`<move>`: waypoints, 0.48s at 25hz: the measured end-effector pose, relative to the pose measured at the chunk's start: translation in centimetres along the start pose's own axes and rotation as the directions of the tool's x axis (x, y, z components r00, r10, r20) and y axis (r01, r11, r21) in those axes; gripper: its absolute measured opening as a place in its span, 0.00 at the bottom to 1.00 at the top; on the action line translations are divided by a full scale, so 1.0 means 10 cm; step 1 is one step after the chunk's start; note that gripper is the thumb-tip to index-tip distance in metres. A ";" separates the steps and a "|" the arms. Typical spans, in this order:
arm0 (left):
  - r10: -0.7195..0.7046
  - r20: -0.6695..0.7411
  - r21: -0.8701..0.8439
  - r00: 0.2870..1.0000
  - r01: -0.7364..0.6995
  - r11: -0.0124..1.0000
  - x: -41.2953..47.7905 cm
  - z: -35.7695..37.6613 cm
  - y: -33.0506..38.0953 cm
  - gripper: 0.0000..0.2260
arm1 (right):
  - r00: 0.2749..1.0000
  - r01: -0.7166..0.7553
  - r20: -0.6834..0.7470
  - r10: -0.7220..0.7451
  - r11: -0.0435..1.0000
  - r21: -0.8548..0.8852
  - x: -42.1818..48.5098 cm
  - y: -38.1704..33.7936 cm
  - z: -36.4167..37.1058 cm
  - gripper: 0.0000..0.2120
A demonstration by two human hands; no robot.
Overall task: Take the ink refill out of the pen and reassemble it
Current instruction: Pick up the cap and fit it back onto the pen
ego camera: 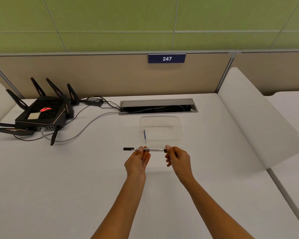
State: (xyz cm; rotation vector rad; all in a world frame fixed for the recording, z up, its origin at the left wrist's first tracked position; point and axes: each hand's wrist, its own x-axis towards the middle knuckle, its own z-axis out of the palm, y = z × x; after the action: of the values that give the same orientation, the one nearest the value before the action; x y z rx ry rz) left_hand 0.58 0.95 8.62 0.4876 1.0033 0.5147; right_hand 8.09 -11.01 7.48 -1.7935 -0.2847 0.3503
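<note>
Over the pale desk, just in front of a clear shallow plastic tray [177, 128], the person holds a slim white whiteboard marker pen with a black cap [145, 149] level between both hands. Left hand [138, 161] pinches the barrel near its middle; right hand [177, 158] grips the far end between thumb and fingertips. Both are closed on the pen, set apart along its length. Inside the tray lies a thin blue stick [144, 134], which looks like the ink refill, well clear of the pen. I'd judge the refill is already out. Whether the pen's end plug is on or off is hidden under the right fingers. What seems left is putting the refill back and closing the barrel.
</note>
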 end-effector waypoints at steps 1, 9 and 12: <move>0.003 0.001 -0.002 1.000 -0.003 1.000 0.00 0.00 0.00 0.08 | 1.000 0.020 -0.006 -0.020 1.000 0.011 0.00 0.00 0.00 0.10; 0.000 -0.006 -0.010 1.000 0.000 1.000 0.01 0.00 0.01 0.08 | 1.000 0.000 -0.028 0.000 1.000 0.009 0.01 -0.03 0.01 0.13; 0.004 -0.017 -0.016 1.000 -0.004 1.000 0.02 0.00 0.01 0.09 | 0.999 0.043 -0.035 -0.041 0.998 0.053 -0.01 -0.02 0.01 0.07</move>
State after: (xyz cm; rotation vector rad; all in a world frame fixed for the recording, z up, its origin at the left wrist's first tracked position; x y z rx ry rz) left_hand 0.68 1.21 8.56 0.4716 1.0140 0.5311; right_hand 7.91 -10.87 7.69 -1.7364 -0.2864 0.2953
